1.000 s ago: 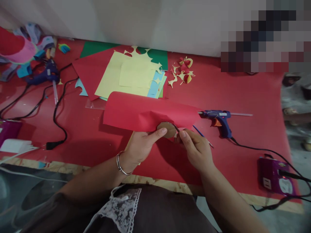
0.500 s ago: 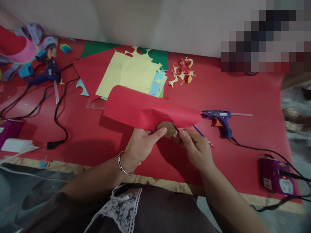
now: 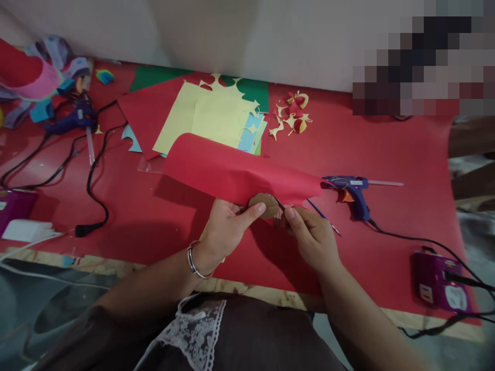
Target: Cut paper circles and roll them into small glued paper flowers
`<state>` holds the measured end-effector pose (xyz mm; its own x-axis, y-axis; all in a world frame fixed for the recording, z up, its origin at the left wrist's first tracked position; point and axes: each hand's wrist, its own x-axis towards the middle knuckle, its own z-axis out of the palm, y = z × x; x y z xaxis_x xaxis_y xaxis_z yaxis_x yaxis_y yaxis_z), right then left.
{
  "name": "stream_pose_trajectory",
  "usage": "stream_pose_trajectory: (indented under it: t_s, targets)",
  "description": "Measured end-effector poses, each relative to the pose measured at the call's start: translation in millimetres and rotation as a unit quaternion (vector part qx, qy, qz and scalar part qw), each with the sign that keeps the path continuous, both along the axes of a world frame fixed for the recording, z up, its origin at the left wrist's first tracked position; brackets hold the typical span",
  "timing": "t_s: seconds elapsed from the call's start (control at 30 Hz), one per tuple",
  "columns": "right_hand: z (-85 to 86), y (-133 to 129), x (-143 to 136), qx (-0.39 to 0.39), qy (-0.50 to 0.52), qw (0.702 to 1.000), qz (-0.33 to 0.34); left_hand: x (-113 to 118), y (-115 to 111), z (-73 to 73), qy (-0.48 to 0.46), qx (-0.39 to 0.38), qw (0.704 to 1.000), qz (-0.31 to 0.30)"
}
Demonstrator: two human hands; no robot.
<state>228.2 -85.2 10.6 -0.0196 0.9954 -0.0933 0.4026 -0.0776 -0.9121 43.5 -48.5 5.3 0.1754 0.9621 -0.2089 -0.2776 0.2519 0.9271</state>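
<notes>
My left hand (image 3: 228, 224) pinches a round brown cardboard disc (image 3: 263, 205) against a sheet of red paper (image 3: 228, 167), thumb on top of the disc. The sheet bends up and spreads away from me, above the table. My right hand (image 3: 313, 232) is closed on a thin dark tool (image 3: 280, 204) at the disc's right edge. Its kind is not clear, as the fingers cover most of it. Just beyond that hand, a slim blue stick with a pointed end (image 3: 323, 214) lies on the table.
A blue glue gun (image 3: 353, 193) lies to the right, its cord running to a purple power box (image 3: 439, 281). Behind the sheet are stacked coloured papers (image 3: 216, 116) and curled scraps (image 3: 294, 113). Another glue gun (image 3: 77, 117), cables and a white adapter (image 3: 29, 230) occupy the left.
The red sheet has shifted slightly, its right corner now overlapping the glue gun's nozzle. Both hands stay almost in place, the disc still pinched.
</notes>
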Motion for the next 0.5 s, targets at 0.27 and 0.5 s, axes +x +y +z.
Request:
stream_pose_trajectory:
  t_s: [0.27, 0.5]
  targets:
    - [-0.8, -2.0, -1.3, -0.028, -0.007, 0.999, -0.015, -0.7, 2.4, -3.6, -0.004, 0.079, 0.997, 0.017]
    - [-0.2, -4.6, -0.9, -0.053, 0.045, 0.998, -0.011, -0.8, 6.1, -8.5, 0.000, 0.103, 0.992, 0.080]
